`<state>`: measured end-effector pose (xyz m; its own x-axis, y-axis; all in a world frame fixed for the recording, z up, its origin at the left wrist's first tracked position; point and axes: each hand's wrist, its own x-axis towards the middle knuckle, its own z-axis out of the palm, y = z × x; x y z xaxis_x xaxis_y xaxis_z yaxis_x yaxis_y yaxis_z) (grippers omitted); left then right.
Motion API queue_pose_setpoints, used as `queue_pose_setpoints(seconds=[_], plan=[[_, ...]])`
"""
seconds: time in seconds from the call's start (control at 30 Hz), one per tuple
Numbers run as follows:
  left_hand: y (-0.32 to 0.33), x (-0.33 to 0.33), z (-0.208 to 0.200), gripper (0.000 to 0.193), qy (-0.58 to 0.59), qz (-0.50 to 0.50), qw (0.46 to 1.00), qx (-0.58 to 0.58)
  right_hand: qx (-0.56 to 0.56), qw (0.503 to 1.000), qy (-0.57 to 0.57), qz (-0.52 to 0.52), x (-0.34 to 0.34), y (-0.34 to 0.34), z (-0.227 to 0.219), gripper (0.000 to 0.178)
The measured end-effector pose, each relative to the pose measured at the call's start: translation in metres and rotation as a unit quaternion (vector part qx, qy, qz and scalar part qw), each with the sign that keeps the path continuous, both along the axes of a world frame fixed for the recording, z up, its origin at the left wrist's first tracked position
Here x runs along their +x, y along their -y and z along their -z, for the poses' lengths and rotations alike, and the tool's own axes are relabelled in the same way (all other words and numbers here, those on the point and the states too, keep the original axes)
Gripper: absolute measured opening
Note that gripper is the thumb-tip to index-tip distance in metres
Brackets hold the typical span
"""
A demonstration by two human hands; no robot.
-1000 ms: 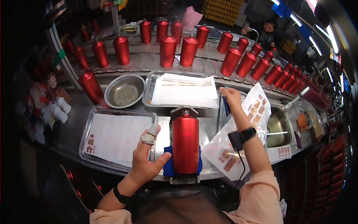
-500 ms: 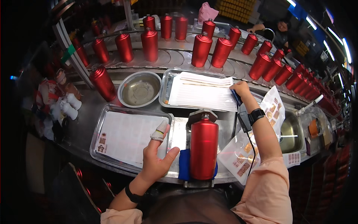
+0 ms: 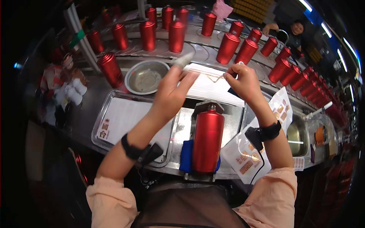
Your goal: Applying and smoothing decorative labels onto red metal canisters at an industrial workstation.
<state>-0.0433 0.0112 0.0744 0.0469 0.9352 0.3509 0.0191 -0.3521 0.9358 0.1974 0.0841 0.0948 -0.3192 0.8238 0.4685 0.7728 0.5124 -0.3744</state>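
Strip point(image 3: 218, 79), thin, upper centre of the frame: pinched in right hand point(image 3: 245, 81), above white sheets point(image 3: 209, 90). Left hand point(image 3: 170, 91), blurred, alongside at left: fingers extended, apparently gripping nothing. Bottle point(image 3: 209, 140), red, lower centre, beside blue cloth point(image 3: 186, 155); untouched. Step, as judged: lifting the strip free. Next move seemingly calls for a careful two-handed hold.

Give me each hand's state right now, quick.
Left hand: open, fingers extended by the white sheets, nothing visibly held.
Right hand: closed, pinching what looks like a thin strip.
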Motion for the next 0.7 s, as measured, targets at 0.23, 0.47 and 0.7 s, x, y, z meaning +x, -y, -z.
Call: queue_pose_setpoints(seconds=[0.23,0.47,0.7], plan=[[-0.031,0.054,-0.013,0.049,0.059,0.236,0.963,-0.120,-0.019,0.992,-0.121,-0.003,-0.001,0.085,-0.041,0.013],[0.043,0.020,-0.011,0.050,0.016,0.203,0.977,-0.066,-0.264,0.846,-0.454,0.086,0.085,0.178,-0.002,0.015],[0.102,0.033,0.005,0.051,-0.124,0.162,0.978,-0.041,-0.390,0.788,-0.455,0.140,0.129,0.246,0.049,0.017]])
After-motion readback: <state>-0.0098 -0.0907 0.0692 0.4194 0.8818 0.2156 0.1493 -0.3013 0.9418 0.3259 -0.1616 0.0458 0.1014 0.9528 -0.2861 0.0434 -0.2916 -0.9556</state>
